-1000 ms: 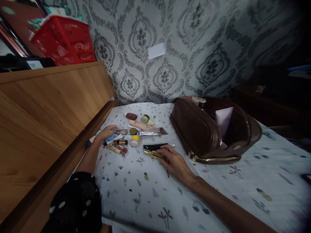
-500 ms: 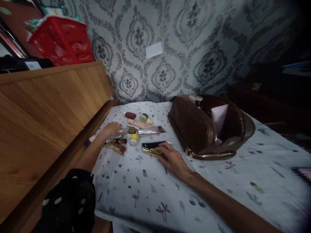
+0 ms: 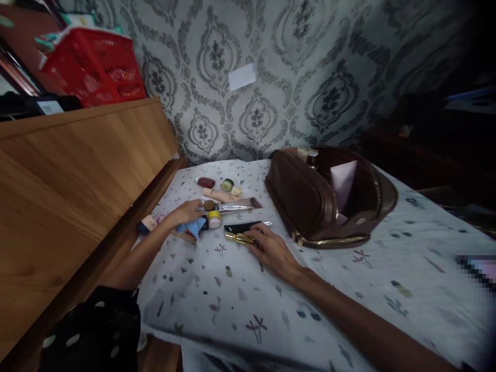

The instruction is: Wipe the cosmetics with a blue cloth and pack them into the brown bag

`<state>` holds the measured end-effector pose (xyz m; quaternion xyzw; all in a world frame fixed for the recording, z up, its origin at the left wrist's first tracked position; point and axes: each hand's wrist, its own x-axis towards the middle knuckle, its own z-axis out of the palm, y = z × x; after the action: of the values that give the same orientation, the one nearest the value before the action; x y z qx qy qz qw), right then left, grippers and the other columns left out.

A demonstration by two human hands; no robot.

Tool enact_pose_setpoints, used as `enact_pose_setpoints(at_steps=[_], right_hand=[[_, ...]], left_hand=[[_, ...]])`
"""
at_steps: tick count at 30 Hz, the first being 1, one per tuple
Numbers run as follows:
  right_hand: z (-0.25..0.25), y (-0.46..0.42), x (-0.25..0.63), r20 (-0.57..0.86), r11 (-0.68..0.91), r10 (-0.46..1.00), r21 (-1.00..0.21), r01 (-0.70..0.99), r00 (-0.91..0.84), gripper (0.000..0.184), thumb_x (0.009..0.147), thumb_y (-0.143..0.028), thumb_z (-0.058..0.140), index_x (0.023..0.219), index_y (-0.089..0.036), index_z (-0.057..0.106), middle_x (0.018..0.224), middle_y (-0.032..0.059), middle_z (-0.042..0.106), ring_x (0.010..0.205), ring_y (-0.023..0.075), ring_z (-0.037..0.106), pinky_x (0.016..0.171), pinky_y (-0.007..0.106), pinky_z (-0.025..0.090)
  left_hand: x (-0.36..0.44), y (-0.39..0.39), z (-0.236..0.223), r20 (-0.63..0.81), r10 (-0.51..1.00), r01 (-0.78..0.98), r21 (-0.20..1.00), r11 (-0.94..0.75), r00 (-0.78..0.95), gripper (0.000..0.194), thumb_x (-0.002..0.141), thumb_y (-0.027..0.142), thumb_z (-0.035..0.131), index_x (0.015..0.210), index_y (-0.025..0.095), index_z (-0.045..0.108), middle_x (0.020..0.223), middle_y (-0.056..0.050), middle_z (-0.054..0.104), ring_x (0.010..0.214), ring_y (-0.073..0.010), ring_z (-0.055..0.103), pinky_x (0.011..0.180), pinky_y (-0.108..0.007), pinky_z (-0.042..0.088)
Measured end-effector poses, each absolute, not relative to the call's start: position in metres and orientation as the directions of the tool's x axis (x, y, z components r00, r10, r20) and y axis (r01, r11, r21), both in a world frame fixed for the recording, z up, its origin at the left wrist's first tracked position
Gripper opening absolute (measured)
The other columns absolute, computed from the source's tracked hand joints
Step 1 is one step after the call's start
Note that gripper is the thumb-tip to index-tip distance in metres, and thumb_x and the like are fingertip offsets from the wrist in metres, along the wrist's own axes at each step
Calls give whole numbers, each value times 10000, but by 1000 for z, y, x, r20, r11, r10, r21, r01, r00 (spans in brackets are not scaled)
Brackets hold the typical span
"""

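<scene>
My right hand rests on the bed sheet, its fingers closed on the end of a shiny gold lipstick tube. Just above that lies a black tube with a clear end. My left hand is over the cluster of cosmetics, fingers drawn together; what they grip is hidden. Below its fingers is a crumpled light-blue piece. Close by are a jar with a yellow lid, a round brownish-gold cap and a silver squeeze tube. Behind lie a peach tube, a green jar and a dark red bottle.
An open brown leather bag stands to the right, a pale pink tube upright inside. The wooden headboard borders the left, with a red basket on top. A dark-capped bottle lies by the headboard.
My left hand has moved right, towards the brownish-gold cap, and more of the light-blue piece shows below it. My right hand keeps hold of the gold lipstick tube; the view has shifted slightly.
</scene>
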<state>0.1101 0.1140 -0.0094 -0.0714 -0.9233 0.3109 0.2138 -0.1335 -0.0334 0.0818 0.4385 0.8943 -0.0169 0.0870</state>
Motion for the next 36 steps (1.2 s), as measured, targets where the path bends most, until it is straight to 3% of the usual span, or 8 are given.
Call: enact_pose_setpoints(at_steps=[6,10,12,15,20,29,33,36], right_hand=[[-10,114,111,336,793,277,-609,17,-900,236,903,-200,529,1093,-198,668,1111,78,594,753,148,627,718,306,533],[-13,115,110,341,787,280,-617,11,-897,254,892,-208,538,1113,-198,663,1128,85,594,733,140,615,706,300,535],[-14,115,110,349,787,277,-617,3,-895,259,891,-213,536,1118,-200,661,1130,86,596,716,137,609,693,299,535],[-14,115,110,352,791,274,-612,1,-895,251,887,-211,542,1108,-201,663,1124,84,598,695,135,601,683,304,536],[-13,114,110,372,800,263,-600,-14,-890,227,896,-199,539,1090,-195,656,1114,80,593,702,126,597,704,291,536],[-13,114,109,381,798,264,-602,-21,-886,239,871,-175,559,1086,-191,663,1095,78,595,728,138,606,696,294,533],[-13,114,109,384,800,266,-600,-20,-884,223,870,-159,550,1059,-189,664,1081,75,598,720,132,605,698,286,527],[-12,114,110,391,804,259,-594,-27,-883,205,866,-151,556,1040,-189,657,1073,70,603,705,122,596,697,273,524]], left_hand=[[-111,-61,69,-127,762,763,48,644,-635,300,860,300,497,1144,251,579,986,-11,700,925,-210,658,747,-284,498],[-97,-68,72,-76,718,721,-30,692,-692,295,901,269,447,1162,214,572,1027,-107,695,977,-296,650,761,-365,483],[-89,-64,72,-35,721,722,-45,690,-692,281,936,263,400,1150,203,572,1068,-122,682,1009,-295,637,795,-376,477],[-76,-53,69,26,762,761,-49,647,-647,286,978,353,377,1144,222,570,1169,-96,631,1116,-265,581,873,-359,464],[-61,-36,53,110,795,786,-120,606,-596,403,932,505,479,1134,171,579,1202,-128,548,1166,-309,495,848,-391,485],[-53,-21,42,216,727,738,-41,674,-652,324,953,419,480,1137,166,566,1221,-142,572,1165,-308,473,827,-389,485],[-55,-17,39,279,707,749,77,658,-650,266,935,398,526,1089,191,592,1102,-121,654,1103,-297,545,806,-367,472],[-62,-20,36,360,656,744,223,629,-663,204,951,351,498,1068,229,612,1022,-63,698,976,-237,622,781,-319,464]])
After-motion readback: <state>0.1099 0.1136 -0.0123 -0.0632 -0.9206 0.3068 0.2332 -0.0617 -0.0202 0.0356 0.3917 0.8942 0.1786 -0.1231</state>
